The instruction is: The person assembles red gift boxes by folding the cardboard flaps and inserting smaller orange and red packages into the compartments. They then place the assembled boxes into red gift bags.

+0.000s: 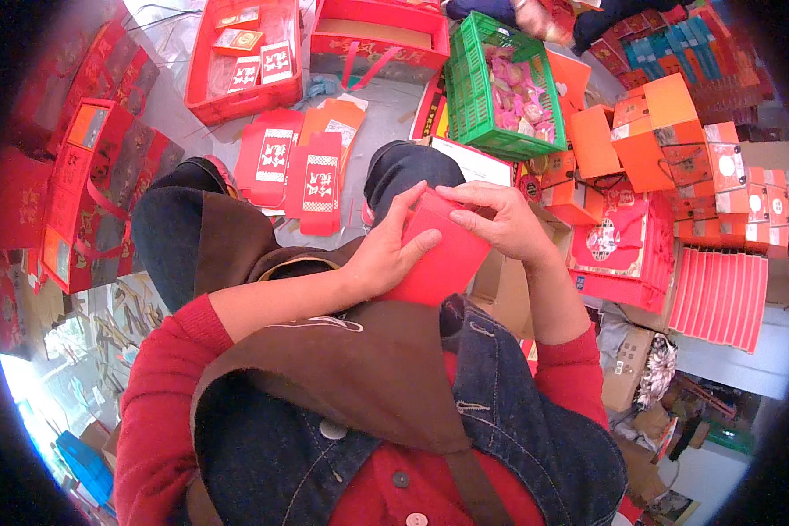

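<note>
A plain red paper box point(447, 250) rests over my lap between both hands. My left hand point(393, 245) grips its left side, the thumb lying across the front face and the fingers along the left edge. At the box's upper end, my right hand point(500, 219) bends its fingers and thumb around the top edge. Whether anything is inside the box cannot be seen. On the floor beyond my knees lie flat red cartons point(320, 184) with white printed panels, partly over an orange one point(340, 123).
A red tray point(245, 110) with small packs and a red gift box point(377, 44) stand ahead. Right of them is a green crate point(500, 131) of pink wrapped packets. Orange boxes point(649, 140) pile up at right, large red boxes point(83, 197) at left. Another person's hand point(539, 19) shows at the top.
</note>
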`<state>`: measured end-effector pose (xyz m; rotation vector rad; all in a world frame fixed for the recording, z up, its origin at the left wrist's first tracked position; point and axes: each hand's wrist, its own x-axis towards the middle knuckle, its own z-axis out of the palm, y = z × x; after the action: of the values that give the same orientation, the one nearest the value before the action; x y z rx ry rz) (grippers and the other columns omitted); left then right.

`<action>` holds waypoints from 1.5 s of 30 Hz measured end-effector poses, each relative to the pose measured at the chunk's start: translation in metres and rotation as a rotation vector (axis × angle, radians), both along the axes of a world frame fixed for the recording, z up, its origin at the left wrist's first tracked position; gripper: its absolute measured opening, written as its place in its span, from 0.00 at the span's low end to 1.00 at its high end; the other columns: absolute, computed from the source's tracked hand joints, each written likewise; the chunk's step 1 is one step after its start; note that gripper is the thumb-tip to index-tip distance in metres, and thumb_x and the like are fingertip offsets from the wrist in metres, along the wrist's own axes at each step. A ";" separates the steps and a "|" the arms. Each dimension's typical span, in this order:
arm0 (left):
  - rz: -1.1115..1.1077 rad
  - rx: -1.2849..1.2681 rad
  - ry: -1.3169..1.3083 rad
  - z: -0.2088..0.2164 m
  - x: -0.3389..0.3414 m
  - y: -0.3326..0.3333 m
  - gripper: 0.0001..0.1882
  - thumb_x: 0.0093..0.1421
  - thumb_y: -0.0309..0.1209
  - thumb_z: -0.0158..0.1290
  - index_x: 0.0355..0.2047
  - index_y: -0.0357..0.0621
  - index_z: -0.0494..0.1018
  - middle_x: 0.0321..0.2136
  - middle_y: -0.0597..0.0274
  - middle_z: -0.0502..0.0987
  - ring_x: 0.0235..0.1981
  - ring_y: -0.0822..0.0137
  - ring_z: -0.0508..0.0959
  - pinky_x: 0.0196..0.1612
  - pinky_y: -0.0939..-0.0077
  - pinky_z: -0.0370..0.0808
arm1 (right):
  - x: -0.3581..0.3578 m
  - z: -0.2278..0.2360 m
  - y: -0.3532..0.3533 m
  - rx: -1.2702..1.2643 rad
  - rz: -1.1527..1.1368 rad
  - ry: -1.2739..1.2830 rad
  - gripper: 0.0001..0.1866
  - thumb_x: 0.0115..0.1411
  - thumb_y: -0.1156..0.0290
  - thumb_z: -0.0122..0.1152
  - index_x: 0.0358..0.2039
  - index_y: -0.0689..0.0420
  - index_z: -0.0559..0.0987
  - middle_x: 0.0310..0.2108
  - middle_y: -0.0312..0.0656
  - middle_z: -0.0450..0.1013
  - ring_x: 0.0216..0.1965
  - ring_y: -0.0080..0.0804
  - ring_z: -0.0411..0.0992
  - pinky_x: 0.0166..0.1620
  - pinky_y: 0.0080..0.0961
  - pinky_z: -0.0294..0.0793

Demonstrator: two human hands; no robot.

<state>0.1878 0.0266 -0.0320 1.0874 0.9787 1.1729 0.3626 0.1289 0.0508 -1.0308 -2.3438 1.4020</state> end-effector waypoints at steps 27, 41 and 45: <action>-0.042 0.150 -0.184 0.018 -0.011 0.005 0.12 0.59 0.26 0.52 0.43 0.43 0.68 0.51 0.59 0.63 0.54 0.67 0.64 0.50 0.72 0.68 | 0.002 -0.030 -0.083 0.323 -0.499 0.437 0.10 0.50 0.81 0.62 0.35 0.62 0.77 0.43 0.47 0.73 0.47 0.36 0.70 0.52 0.30 0.68; -0.058 0.310 -0.074 0.016 -0.012 0.007 0.13 0.57 0.28 0.55 0.42 0.41 0.68 0.48 0.57 0.64 0.53 0.65 0.64 0.57 0.70 0.59 | -0.008 -0.045 -0.093 0.274 -0.584 0.728 0.10 0.50 0.79 0.63 0.34 0.61 0.75 0.41 0.48 0.73 0.48 0.41 0.70 0.53 0.37 0.67; -0.080 0.321 -0.107 0.014 -0.014 0.007 0.11 0.55 0.27 0.57 0.39 0.41 0.70 0.46 0.58 0.67 0.50 0.66 0.66 0.55 0.71 0.60 | -0.006 -0.046 -0.092 0.322 -0.522 0.712 0.09 0.50 0.76 0.64 0.32 0.61 0.75 0.39 0.47 0.74 0.47 0.42 0.70 0.52 0.38 0.67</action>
<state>0.1739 0.0337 -0.0176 1.2891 0.6710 1.3378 0.3568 0.0373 0.0046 -0.7883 -1.5628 0.9343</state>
